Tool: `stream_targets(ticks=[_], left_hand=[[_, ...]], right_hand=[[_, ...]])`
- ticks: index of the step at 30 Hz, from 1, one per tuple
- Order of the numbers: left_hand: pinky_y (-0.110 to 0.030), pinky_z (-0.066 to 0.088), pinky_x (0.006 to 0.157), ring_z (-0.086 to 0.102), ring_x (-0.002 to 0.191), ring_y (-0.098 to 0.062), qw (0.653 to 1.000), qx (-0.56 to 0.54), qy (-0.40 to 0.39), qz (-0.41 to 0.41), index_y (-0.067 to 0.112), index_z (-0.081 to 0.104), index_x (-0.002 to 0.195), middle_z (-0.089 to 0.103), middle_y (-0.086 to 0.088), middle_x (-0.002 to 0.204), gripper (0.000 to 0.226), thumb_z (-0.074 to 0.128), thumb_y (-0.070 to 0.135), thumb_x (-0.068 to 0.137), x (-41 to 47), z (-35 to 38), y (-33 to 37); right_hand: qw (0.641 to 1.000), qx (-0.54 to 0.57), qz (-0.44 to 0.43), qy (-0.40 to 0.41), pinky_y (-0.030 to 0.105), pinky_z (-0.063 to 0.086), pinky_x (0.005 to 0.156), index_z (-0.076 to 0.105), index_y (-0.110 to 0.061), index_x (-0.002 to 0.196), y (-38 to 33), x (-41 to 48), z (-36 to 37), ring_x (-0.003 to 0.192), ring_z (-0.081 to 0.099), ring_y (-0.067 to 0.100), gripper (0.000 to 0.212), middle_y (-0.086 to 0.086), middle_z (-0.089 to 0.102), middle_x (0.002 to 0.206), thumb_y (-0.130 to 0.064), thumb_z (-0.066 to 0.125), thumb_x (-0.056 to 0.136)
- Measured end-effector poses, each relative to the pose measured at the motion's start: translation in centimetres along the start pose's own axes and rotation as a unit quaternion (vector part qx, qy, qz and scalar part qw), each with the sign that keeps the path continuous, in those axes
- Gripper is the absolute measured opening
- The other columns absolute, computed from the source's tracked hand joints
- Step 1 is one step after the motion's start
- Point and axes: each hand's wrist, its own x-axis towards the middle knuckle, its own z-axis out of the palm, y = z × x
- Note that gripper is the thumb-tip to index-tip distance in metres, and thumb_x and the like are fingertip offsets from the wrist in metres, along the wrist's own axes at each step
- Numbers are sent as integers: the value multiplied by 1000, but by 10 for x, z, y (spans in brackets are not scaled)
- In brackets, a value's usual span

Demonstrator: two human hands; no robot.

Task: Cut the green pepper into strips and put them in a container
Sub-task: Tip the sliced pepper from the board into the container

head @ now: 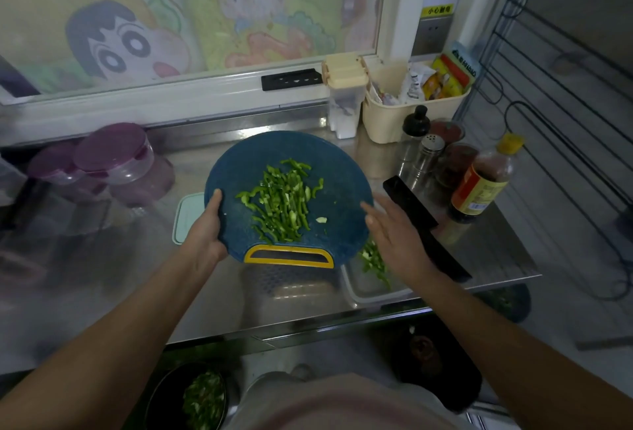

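A round blue cutting board with a yellow handle is lifted off the steel counter and tilted toward me. A pile of green pepper strips lies on it. My left hand grips the board's left edge, thumb on top. My right hand hovers with straight fingers at the board's right edge, over a clear rectangular container on the counter. Some pepper strips lie in that container, partly hidden by my right hand.
A black cleaver lies to the right of the container. Sauce bottle, shakers and a cream caddy stand at the back right. Purple-lidded jars sit left. A pale green lid lies under the board. A bowl of greens sits below the counter edge.
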Motion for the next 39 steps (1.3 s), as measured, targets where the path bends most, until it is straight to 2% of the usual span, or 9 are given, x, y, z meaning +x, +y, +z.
stream_targets(ticks=[3, 7, 12, 17, 21, 27, 34, 37, 39], left_hand=[[-37, 50, 62, 66, 82, -24, 999, 14, -29, -17, 19, 67, 98, 72, -5, 86, 41, 55, 56, 86, -3, 7, 3], [-40, 51, 69, 65, 89, -27, 996, 27, -71, -35, 17, 67, 107, 69, -8, 103, 46, 54, 56, 86, -7, 20, 1], [-38, 50, 67, 65, 83, -27, 993, 43, -100, -49, 14, 68, 101, 74, -9, 82, 45, 54, 55, 87, -14, 35, -3], [-39, 51, 68, 65, 85, -28, 993, 49, -88, -59, 13, 67, 100, 74, -11, 80, 46, 53, 54, 87, -11, 33, -4], [-39, 51, 68, 64, 86, -29, 993, 44, -83, -69, 11, 65, 110, 69, -13, 96, 50, 53, 54, 87, -10, 34, -9], [-42, 52, 75, 63, 95, -29, 994, 31, -86, -63, 12, 62, 119, 66, -13, 115, 53, 55, 53, 87, -5, 37, -13], [-40, 50, 67, 64, 84, -27, 996, 31, -64, -57, 14, 68, 97, 74, -7, 75, 44, 55, 55, 86, 6, 33, -15], [-40, 48, 66, 63, 82, -27, 996, 34, -56, -56, 13, 67, 91, 73, -8, 69, 44, 52, 55, 87, 7, 31, -16], [-40, 48, 66, 63, 82, -27, 996, 34, -59, -55, 14, 67, 92, 73, -7, 69, 43, 52, 54, 88, 6, 32, -17]], right_hand=[[998, 46, 18, -44, 27, 11, 114, 21, -32, 148, -16, 38, -9, 144, 11, 10, 62, -4, 12, 158, -56, 36, 94], [993, 76, 23, -88, 35, 10, 115, 10, -30, 151, -41, 86, -14, 146, 3, 14, 77, -2, 2, 159, -56, 49, 89], [987, 40, -67, -141, 42, 11, 118, 25, -33, 147, -68, 100, -2, 144, 12, 22, 71, 2, 21, 156, -56, 53, 86], [965, 40, -117, -230, 30, 23, 109, 48, -38, 130, -77, 87, 2, 131, 27, 13, 69, -6, 38, 139, -56, 72, 69], [965, -17, -138, -224, 35, 25, 108, 49, -37, 122, -73, 78, 7, 126, 29, 13, 62, -7, 39, 132, -59, 71, 69], [977, -13, -127, -172, 41, 33, 104, 55, -29, 111, -63, 76, 7, 113, 37, 13, 33, -6, 46, 119, -41, 64, 81], [981, 7, -74, -181, 40, 39, 98, 59, -23, 101, -38, 71, -5, 108, 40, 14, 20, -4, 48, 112, -23, 62, 82], [983, 21, -59, -173, 37, 39, 97, 59, -23, 101, -33, 63, -5, 108, 41, 14, 23, -5, 49, 111, -36, 65, 83], [986, 13, -49, -160, 33, 36, 95, 57, -24, 100, -35, 58, 0, 109, 40, 13, 38, -7, 48, 111, -53, 67, 77]])
